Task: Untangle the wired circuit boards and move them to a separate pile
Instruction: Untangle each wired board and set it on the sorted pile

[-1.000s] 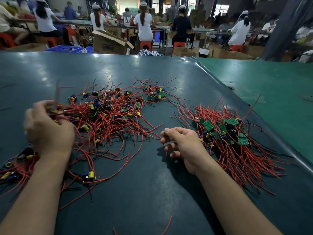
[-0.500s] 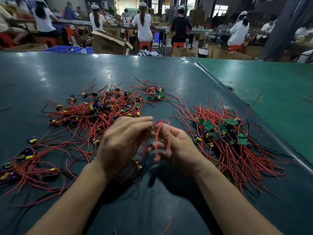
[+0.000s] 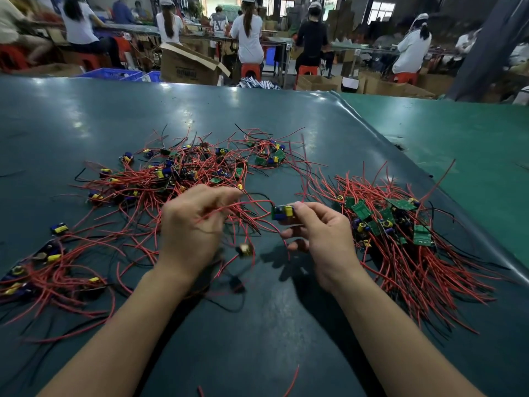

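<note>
Green circuit board [image 3: 282, 212] pinched in right hand [image 3: 323, 239] fingers, left hand [image 3: 194, 227] gripping red wires [image 3: 229, 209]

Seated workers [image 3: 247, 32] at far benches; open cardboard box [image 3: 189, 67]; blue crate [image 3: 110, 73], possibly plastic.

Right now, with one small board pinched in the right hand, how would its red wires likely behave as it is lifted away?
Probably floppy: the red wires curve loosely from the board toward the left hand. Likely to snag, since they cross the tangled pile. The board looks light, held by fingertips of the right hand.
</note>
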Action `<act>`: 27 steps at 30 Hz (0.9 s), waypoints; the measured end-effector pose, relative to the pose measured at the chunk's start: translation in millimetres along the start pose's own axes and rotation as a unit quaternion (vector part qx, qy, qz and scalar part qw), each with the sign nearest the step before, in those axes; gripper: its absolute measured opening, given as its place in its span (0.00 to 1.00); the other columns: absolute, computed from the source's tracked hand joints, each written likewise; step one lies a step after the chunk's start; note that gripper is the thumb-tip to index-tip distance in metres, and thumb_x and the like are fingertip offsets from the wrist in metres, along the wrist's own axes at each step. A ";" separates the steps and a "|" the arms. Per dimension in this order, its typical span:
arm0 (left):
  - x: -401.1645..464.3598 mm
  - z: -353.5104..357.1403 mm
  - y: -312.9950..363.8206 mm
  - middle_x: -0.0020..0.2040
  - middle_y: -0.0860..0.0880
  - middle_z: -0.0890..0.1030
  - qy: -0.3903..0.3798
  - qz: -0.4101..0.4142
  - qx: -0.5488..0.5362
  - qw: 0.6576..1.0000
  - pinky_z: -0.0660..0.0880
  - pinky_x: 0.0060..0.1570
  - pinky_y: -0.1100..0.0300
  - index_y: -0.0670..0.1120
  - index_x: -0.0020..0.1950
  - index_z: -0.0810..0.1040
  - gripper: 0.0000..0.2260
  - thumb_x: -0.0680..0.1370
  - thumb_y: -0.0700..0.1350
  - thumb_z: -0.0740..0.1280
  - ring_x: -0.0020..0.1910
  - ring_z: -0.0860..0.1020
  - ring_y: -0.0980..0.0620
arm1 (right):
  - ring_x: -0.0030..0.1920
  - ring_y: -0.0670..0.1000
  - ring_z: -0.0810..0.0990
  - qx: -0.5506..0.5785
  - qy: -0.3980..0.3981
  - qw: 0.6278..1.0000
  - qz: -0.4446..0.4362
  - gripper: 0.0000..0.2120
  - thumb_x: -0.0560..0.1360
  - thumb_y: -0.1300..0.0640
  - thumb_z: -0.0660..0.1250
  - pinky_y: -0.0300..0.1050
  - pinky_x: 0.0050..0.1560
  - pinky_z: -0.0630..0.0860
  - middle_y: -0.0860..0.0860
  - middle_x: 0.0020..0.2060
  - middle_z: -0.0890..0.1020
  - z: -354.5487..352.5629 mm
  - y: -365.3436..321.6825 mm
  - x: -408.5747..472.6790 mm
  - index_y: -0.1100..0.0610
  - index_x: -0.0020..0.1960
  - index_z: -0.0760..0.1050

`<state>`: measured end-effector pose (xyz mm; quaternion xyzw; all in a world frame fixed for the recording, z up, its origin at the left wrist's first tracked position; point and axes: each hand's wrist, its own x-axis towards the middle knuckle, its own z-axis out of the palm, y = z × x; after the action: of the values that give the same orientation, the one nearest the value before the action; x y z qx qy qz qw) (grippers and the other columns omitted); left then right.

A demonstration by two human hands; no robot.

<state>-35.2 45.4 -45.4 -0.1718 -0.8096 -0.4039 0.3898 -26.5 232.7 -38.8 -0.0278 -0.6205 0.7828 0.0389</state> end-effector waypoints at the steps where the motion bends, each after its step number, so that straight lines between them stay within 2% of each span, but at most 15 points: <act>1: 1.5 -3.8 -7.7 0.43 0.50 0.84 0.024 -0.083 0.057 0.995 0.77 0.43 0.61 0.44 0.51 0.85 0.08 0.80 0.43 0.66 0.42 0.81 0.52 | 0.25 0.47 0.78 0.017 0.016 1.000 0.008 0.07 0.80 0.62 0.64 0.37 0.21 0.72 0.55 0.34 0.84 -0.6 -0.3 0.8 0.61 0.45 0.77; 3: 4.3 -12.3 -27.8 0.45 0.45 0.83 0.028 -0.305 0.155 0.939 0.77 0.45 0.54 0.46 0.55 0.81 0.09 0.81 0.44 0.63 0.45 0.80 0.43 | 0.24 0.48 0.77 0.047 0.041 0.998 0.020 0.06 0.80 0.63 0.64 0.37 0.21 0.71 0.54 0.32 0.83 -1.6 -1.0 3.0 0.61 0.45 0.76; 5: 7.5 -16.4 -39.2 0.50 0.41 0.81 0.046 -0.463 0.054 0.883 0.78 0.41 0.54 0.42 0.63 0.75 0.12 0.80 0.40 0.61 0.42 0.78 0.43 | 0.24 0.48 0.76 0.073 0.055 0.995 0.034 0.05 0.80 0.64 0.63 0.36 0.21 0.71 0.55 0.30 0.82 -3.3 -2.1 4.4 0.61 0.46 0.75; 7: 15.4 -19.5 -38.0 0.46 0.42 0.77 0.138 -0.501 -0.169 0.837 0.71 0.26 0.64 0.40 0.66 0.69 0.15 0.80 0.33 0.62 0.32 0.74 0.51 | 0.23 0.48 0.75 0.088 0.060 0.993 0.045 0.03 0.80 0.64 0.63 0.36 0.21 0.71 0.55 0.29 0.81 -3.8 -2.5 4.9 0.61 0.48 0.74; 9: 20.8 -25.4 -34.9 0.46 0.44 0.74 0.221 -0.484 -0.299 0.792 0.68 0.23 0.66 0.44 0.64 0.68 0.22 0.75 0.26 0.61 0.30 0.74 0.56 | 0.23 0.48 0.75 0.090 0.062 0.993 0.045 0.02 0.80 0.64 0.63 0.36 0.22 0.71 0.56 0.29 0.81 -4.9 -1.9 5.4 0.61 0.49 0.73; 10: 20.1 -27.8 -37.9 0.50 0.44 0.74 0.231 -0.466 -0.295 0.801 0.70 0.27 0.65 0.46 0.62 0.70 0.25 0.71 0.24 0.61 0.34 0.75 0.55 | 0.23 0.48 0.76 0.090 0.063 0.993 0.043 0.01 0.80 0.64 0.63 0.37 0.22 0.71 0.57 0.30 0.81 -5.5 -1.6 5.4 0.61 0.49 0.73; 11: 18.8 -31.8 -41.7 0.53 0.43 0.75 0.220 -0.440 -0.223 0.841 0.72 0.33 0.63 0.48 0.61 0.72 0.27 0.68 0.24 0.60 0.41 0.77 0.52 | 0.23 0.48 0.76 0.090 0.063 0.993 0.040 0.01 0.80 0.63 0.64 0.37 0.22 0.71 0.57 0.30 0.82 -6.1 -1.7 5.4 0.61 0.50 0.73; 13: 13.7 -39.7 -45.7 0.58 0.39 0.75 0.142 -0.337 0.074 0.928 0.72 0.48 0.56 0.47 0.59 0.78 0.29 0.64 0.25 0.60 0.55 0.74 0.41 | 0.23 0.49 0.76 0.079 0.064 0.994 0.033 0.01 0.80 0.63 0.64 0.37 0.22 0.72 0.57 0.31 0.83 -7.0 -2.2 5.5 0.61 0.50 0.72; 15: 7.0 -38.3 -45.3 0.62 0.38 0.73 -0.001 -0.211 0.304 0.929 0.64 0.53 0.52 0.47 0.65 0.78 0.31 0.64 0.26 0.62 0.60 0.66 0.35 | 0.23 0.48 0.76 0.062 0.060 0.996 0.031 0.01 0.80 0.62 0.64 0.38 0.22 0.72 0.55 0.31 0.84 -7.6 -3.1 4.8 0.60 0.51 0.73; 17: 2.1 -30.5 -44.3 0.70 0.41 0.66 -0.180 -0.190 0.409 0.874 0.62 0.59 0.47 0.54 0.74 0.68 0.34 0.69 0.33 0.65 0.65 0.60 0.38 | 0.23 0.48 0.76 0.051 0.050 0.997 0.034 0.01 0.80 0.62 0.64 0.37 0.22 0.72 0.55 0.32 0.84 -7.6 -3.0 3.6 0.60 0.51 0.73; 18: 1.2 -27.3 -43.2 0.72 0.41 0.62 -0.224 -0.207 0.425 0.852 0.60 0.63 0.45 0.58 0.76 0.63 0.36 0.71 0.36 0.67 0.66 0.57 0.39 | 0.23 0.48 0.76 0.046 0.044 0.997 0.036 0.01 0.80 0.63 0.64 0.37 0.22 0.72 0.56 0.32 0.84 -7.5 -3.2 3.0 0.60 0.51 0.73; 20: 4.7 -31.3 -41.7 0.68 0.40 0.63 -0.208 -0.209 0.439 0.849 0.61 0.62 0.44 0.59 0.75 0.64 0.34 0.73 0.39 0.70 0.64 0.59 0.39 | 0.23 0.48 0.76 0.041 0.036 0.998 0.038 0.01 0.80 0.63 0.64 0.37 0.22 0.72 0.56 0.33 0.84 -7.0 -3.8 1.7 0.61 0.51 0.73; 23: 11.9 -45.1 -38.8 0.53 0.39 0.73 -0.064 -0.203 0.340 0.916 0.71 0.53 0.44 0.49 0.67 0.77 0.19 0.76 0.43 0.71 0.53 0.71 0.38 | 0.23 0.48 0.76 0.033 0.038 0.998 0.039 0.02 0.80 0.62 0.64 0.37 0.22 0.71 0.58 0.35 0.84 -7.2 -4.7 1.9 0.61 0.52 0.74; 25: 11.8 -51.1 -36.6 0.45 0.42 0.79 -0.107 -0.226 0.253 0.935 0.75 0.50 0.49 0.47 0.57 0.82 0.12 0.74 0.45 0.73 0.44 0.76 0.43 | 0.23 0.48 0.75 0.025 0.037 0.998 0.042 0.03 0.80 0.62 0.65 0.37 0.22 0.71 0.58 0.35 0.84 -7.7 -4.4 2.1 0.61 0.52 0.74; 27: 8.8 -52.0 -33.3 0.41 0.46 0.81 -0.179 -0.249 0.230 0.924 0.77 0.51 0.53 0.50 0.52 0.84 0.10 0.73 0.49 0.75 0.43 0.78 0.46 | 0.23 0.47 0.75 0.020 0.031 0.998 0.044 0.02 0.80 0.62 0.65 0.37 0.22 0.71 0.56 0.34 0.84 -7.8 -4.0 2.0 0.61 0.51 0.74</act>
<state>-34.9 -16.3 -36.7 0.0601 -0.9532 -0.2534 0.1537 -27.7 241.4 -36.7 -0.0790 -0.6016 0.7945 0.0241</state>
